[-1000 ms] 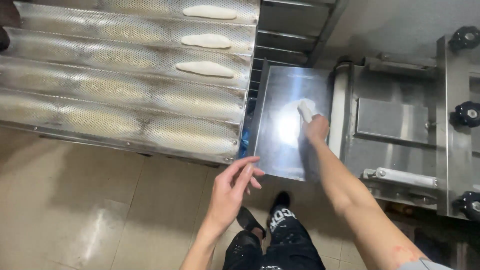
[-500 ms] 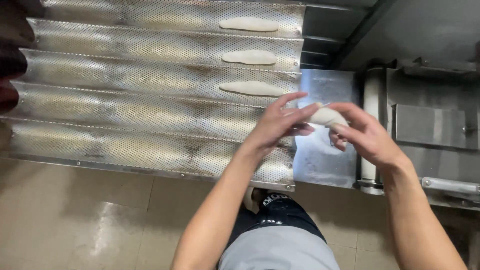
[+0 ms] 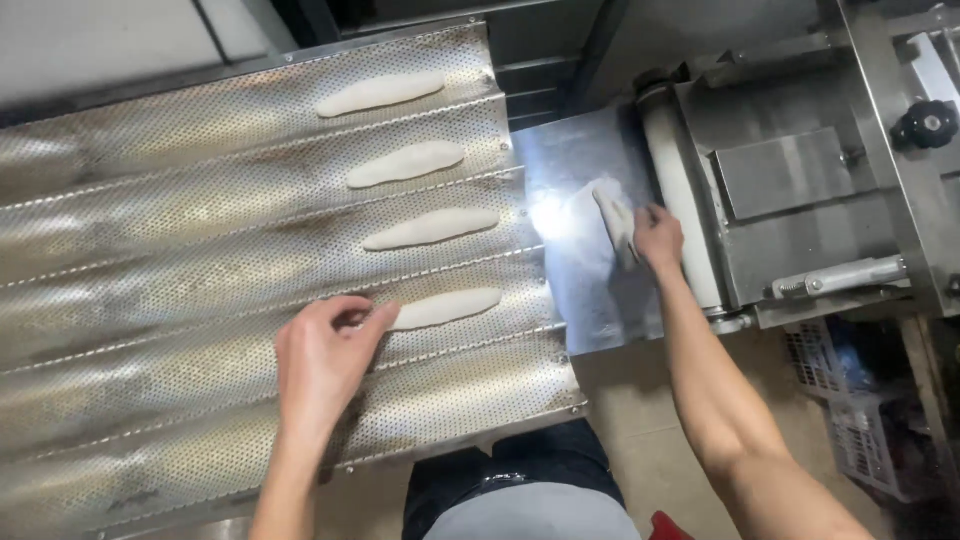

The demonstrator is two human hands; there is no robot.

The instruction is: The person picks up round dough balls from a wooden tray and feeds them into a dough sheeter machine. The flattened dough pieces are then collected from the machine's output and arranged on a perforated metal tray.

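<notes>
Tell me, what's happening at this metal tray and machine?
A person is laying shaped dough pieces in the grooves of a perforated metal tray. Four pieces lie there, one per groove. The left hand touches the end of the nearest dough piece. The right hand grips another dough piece on the steel plate beside the machine's roller.

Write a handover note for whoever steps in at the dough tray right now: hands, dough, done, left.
Left hand: open, fingertips at the left end of the fourth dough piece on the perforated tray.
Right hand: gripping a fresh dough piece on the steel outfeed plate, beside the machine's roller.
Done: four shaped pieces lie in the four upper channels, near the tray's right end.
Left: the lower channels are bare at that end; the piece at the plate is not yet on the tray.
</notes>
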